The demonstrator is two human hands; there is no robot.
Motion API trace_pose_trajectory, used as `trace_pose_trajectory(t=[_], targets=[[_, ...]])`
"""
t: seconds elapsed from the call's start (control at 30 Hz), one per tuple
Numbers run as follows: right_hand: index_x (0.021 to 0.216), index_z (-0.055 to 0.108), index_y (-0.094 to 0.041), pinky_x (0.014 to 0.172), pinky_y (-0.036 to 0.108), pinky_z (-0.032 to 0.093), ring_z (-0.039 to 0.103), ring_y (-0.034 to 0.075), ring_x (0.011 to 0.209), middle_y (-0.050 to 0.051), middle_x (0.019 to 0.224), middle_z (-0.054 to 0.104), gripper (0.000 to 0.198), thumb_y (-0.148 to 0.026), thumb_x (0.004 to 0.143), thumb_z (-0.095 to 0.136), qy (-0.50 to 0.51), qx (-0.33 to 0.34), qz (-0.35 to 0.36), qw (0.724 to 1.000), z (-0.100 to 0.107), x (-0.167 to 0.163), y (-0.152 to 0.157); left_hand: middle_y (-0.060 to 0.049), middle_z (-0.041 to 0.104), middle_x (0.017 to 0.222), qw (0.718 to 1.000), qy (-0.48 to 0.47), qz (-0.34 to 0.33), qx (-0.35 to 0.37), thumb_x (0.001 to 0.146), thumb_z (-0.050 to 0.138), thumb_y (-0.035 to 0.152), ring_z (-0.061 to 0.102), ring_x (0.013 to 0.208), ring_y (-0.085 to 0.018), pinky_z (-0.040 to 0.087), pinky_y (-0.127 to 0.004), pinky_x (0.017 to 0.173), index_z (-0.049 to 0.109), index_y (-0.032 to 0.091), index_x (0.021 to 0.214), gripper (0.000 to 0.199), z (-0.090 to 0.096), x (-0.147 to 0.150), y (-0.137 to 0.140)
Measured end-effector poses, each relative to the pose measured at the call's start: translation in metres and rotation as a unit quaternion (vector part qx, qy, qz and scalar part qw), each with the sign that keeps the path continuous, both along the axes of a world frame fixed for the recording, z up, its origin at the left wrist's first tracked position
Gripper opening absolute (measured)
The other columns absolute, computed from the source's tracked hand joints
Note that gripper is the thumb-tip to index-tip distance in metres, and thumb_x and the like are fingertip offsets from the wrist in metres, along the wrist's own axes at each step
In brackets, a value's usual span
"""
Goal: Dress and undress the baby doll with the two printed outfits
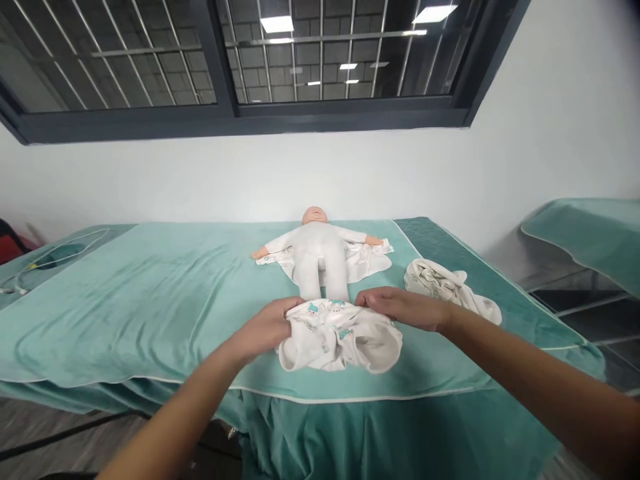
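Note:
A baby doll in a white bodysuit lies on its back on the teal-covered table, head toward the wall, arms spread, on an opened white garment. At its feet sits a bunched pair of white printed baby trousers. My left hand grips the trousers' left edge. My right hand holds the upper right edge, fingers curled over the cloth by the doll's feet.
A crumpled white cloth lies on the table to the right of the doll. Cables rest at the far left. A second teal-covered table stands at the right. A white wall and dark window are behind.

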State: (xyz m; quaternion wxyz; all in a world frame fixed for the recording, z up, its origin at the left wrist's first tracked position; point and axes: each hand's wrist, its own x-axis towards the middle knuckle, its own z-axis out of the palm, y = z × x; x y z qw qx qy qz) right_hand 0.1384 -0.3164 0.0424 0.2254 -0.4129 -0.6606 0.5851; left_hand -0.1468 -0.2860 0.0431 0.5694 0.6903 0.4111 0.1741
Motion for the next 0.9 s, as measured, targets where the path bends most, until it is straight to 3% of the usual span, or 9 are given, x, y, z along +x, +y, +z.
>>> trace_pose_trajectory(t=[0.13, 0.23, 0.3, 0.37, 0.47, 0.57, 0.67, 0.77, 0.9], targets=[[0.072, 0.055, -0.02, 0.061, 0.027, 0.037, 0.044, 0.013, 0.066, -0.002, 0.07, 0.049, 0.049, -0.065, 0.09, 0.051, -0.106, 0.093, -0.013, 0.99, 0.027, -0.004, 0.01, 0.003, 0.068, 0.088, 0.993, 0.038, -0.098, 0.043, 0.066, 0.068, 0.019, 0.062, 0.085, -0.017, 0.046, -0.022, 0.068, 0.066, 0.02, 0.087, 0.02, 0.04, -0.005, 0.016], [0.066, 0.05, -0.021, 0.053, 0.026, 0.028, 0.036, 0.011, 0.058, -0.005, 0.062, 0.041, 0.044, -0.058, 0.081, 0.067, -0.174, 0.129, -0.008, 0.976, 0.061, -0.012, 0.015, 0.003, 0.072, 0.092, 0.954, 0.151, -0.244, 0.087, 0.061, 0.074, 0.019, 0.064, 0.087, -0.021, 0.046, -0.024, 0.071, 0.071, 0.023, 0.089, 0.028, 0.08, -0.002, 0.02], [0.065, 0.05, -0.02, 0.052, 0.025, 0.026, 0.036, 0.01, 0.057, -0.005, 0.062, 0.041, 0.041, -0.052, 0.078, 0.072, -0.202, 0.161, 0.009, 0.966, 0.086, -0.016, 0.015, 0.004, 0.073, 0.082, 0.934, 0.2, -0.28, 0.1, 0.054, 0.08, 0.022, 0.065, 0.077, -0.021, 0.045, -0.024, 0.064, 0.073, 0.026, 0.083, 0.03, 0.106, 0.002, 0.018], [0.063, 0.05, -0.02, 0.052, 0.025, 0.026, 0.036, 0.009, 0.056, -0.005, 0.061, 0.042, 0.04, -0.05, 0.078, 0.073, -0.206, 0.185, 0.019, 0.961, 0.106, -0.017, 0.012, 0.004, 0.071, 0.072, 0.936, 0.212, -0.256, 0.115, 0.051, 0.083, 0.026, 0.064, 0.068, -0.019, 0.044, -0.024, 0.058, 0.072, 0.026, 0.074, 0.025, 0.126, 0.006, 0.016], [0.064, 0.053, -0.02, 0.051, 0.025, 0.027, 0.036, 0.008, 0.053, -0.005, 0.059, 0.042, 0.039, -0.05, 0.081, 0.072, -0.141, 0.21, -0.013, 0.967, 0.124, -0.017, 0.008, 0.003, 0.066, 0.067, 0.953, 0.185, -0.167, 0.172, 0.058, 0.08, 0.033, 0.062, 0.064, -0.017, 0.042, -0.023, 0.056, 0.069, 0.023, 0.068, 0.018, 0.142, 0.012, 0.016], [0.069, 0.056, -0.02, 0.05, 0.023, 0.031, 0.041, 0.007, 0.053, -0.005, 0.062, 0.047, 0.037, -0.052, 0.085, 0.068, -0.007, 0.241, -0.088, 0.967, 0.128, -0.022, 0.004, 0.002, 0.066, 0.075, 0.965, 0.105, -0.102, 0.218, 0.065, 0.077, 0.036, 0.064, 0.069, -0.017, 0.045, -0.023, 0.058, 0.069, 0.021, 0.08, 0.022, 0.144, 0.019, 0.016], [0.074, 0.056, -0.02, 0.051, 0.021, 0.035, 0.047, 0.006, 0.054, -0.006, 0.068, 0.054, 0.038, -0.053, 0.085, 0.069, 0.083, 0.267, -0.115, 0.953, 0.128, -0.032, 0.0, 0.0, 0.068, 0.083, 0.976, 0.009, -0.098, 0.194, 0.068, 0.078, 0.035, 0.067, 0.074, -0.019, 0.05, -0.028, 0.062, 0.067, 0.021, 0.094, 0.031, 0.141, 0.025, 0.012], [0.076, 0.056, -0.02, 0.049, 0.019, 0.035, 0.047, 0.005, 0.054, -0.007, 0.065, 0.052, 0.036, -0.052, 0.085, 0.069, 0.102, 0.323, -0.123, 0.933, 0.132, -0.041, -0.006, -0.001, 0.066, 0.079, 0.975, -0.049, -0.044, 0.212, 0.072, 0.077, 0.034, 0.068, 0.076, -0.02, 0.051, -0.031, 0.063, 0.065, 0.018, 0.089, 0.027, 0.139, 0.027, 0.008], [0.074, 0.058, -0.02, 0.05, 0.019, 0.031, 0.043, 0.004, 0.054, -0.007, 0.062, 0.049, 0.033, -0.048, 0.083, 0.072, 0.085, 0.432, -0.194, 0.877, 0.14, -0.034, -0.012, 0.0, 0.06, 0.073, 0.955, -0.007, 0.055, 0.291, 0.077, 0.074, 0.036, 0.066, 0.079, -0.02, 0.049, -0.029, 0.062, 0.06, 0.017, 0.077, 0.024, 0.138, 0.018, 0.011]])
